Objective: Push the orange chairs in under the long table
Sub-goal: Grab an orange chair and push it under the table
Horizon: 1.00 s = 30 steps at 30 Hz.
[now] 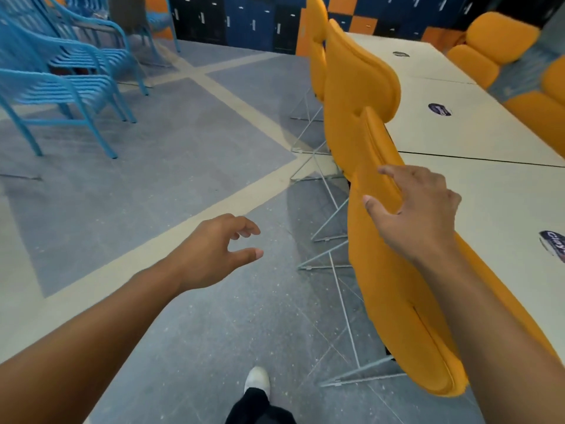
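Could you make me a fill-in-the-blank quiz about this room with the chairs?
The padded chairs lining the long cream table are ___.
The hand at the nearest backrest is the person's ___ one.
The slatted chairs at the left are ___.
The other hand holds ___.
Missing words: orange, right, blue, nothing.

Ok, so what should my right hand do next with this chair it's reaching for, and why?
Probably set the right hand flat on the orange chair back in front of it and press toward the long table. That hand is spread open beside the back's edge, gripping nothing; contact is unclear. The left hand hangs free over the floor.
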Motion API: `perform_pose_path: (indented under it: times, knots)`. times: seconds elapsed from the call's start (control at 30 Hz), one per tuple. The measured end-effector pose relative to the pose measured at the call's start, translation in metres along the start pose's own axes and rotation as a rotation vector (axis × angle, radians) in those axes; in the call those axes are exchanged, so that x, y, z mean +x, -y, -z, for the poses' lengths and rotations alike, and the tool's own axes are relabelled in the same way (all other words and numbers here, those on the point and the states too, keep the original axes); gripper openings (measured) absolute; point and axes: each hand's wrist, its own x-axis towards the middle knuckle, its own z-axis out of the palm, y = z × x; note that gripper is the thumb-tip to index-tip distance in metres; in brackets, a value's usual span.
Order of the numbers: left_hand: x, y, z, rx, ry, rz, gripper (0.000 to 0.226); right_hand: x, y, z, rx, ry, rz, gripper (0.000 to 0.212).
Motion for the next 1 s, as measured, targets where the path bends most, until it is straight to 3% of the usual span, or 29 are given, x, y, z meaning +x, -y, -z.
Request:
perform_pose_path:
  times: [0.17,0.5,0.77,1.0]
  knots:
    - [0.079,-0.02,0.015,0.023,0.046,-0.085,0.035,0.042,-0.02,-0.01,-0.02,0.004,-0.171,0.06]
    - [0.21,-0.084,0.003,0.031,0.132,-0.396,0.051,0.064,-0.041,-0.015,0.003,0.244,-0.353,0.067]
    - [0.287,-0.119,-0.02,0.245,0.264,-0.728,0.084,0.065,-0.039,-0.017,0.045,0.219,-0.404,0.064]
    - [0.324,-0.137,-0.036,0.326,0.36,-0.976,0.073,0.064,-0.028,-0.021,-0.049,0.2,-0.566,0.063]
